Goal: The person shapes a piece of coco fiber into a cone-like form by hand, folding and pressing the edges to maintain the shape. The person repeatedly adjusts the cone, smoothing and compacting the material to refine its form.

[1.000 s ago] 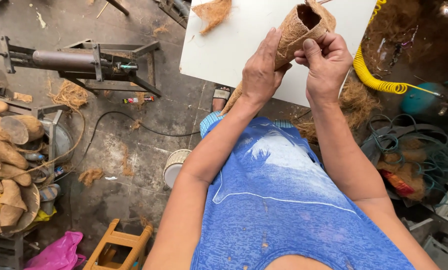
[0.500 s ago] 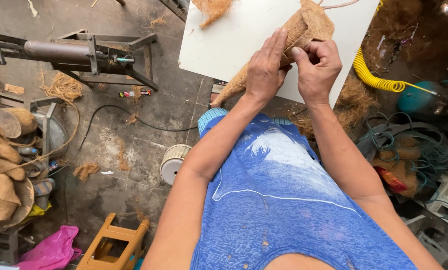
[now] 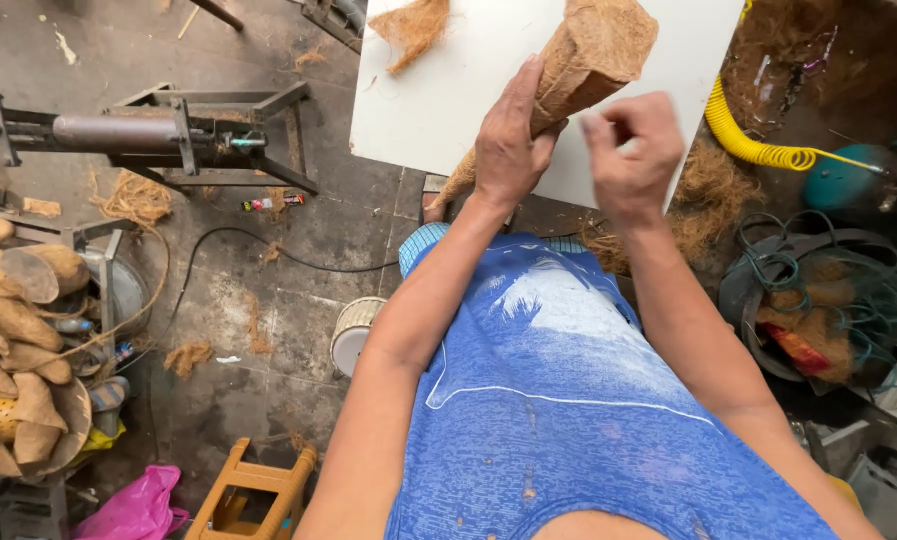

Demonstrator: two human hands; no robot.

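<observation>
Gripping a rough, fibrous brown coir cone (image 3: 583, 70), the left hand (image 3: 508, 150) wraps its fingers around the tapered body, the wide open mouth tilted up over the smooth white counter (image 3: 438, 100). The right hand (image 3: 633, 155) hovers just beside the cone, fingers curled in loosely, holding nothing I can make out. A loose tuft of coir fibre (image 3: 413, 28) lies on the counter, left of the cone. Far to the cone's left, a heap of similar husk cones (image 3: 13, 350) sits on the stained concrete floor (image 3: 228, 310); a coiled yellow hose (image 3: 758, 145) curls to its right.
</observation>
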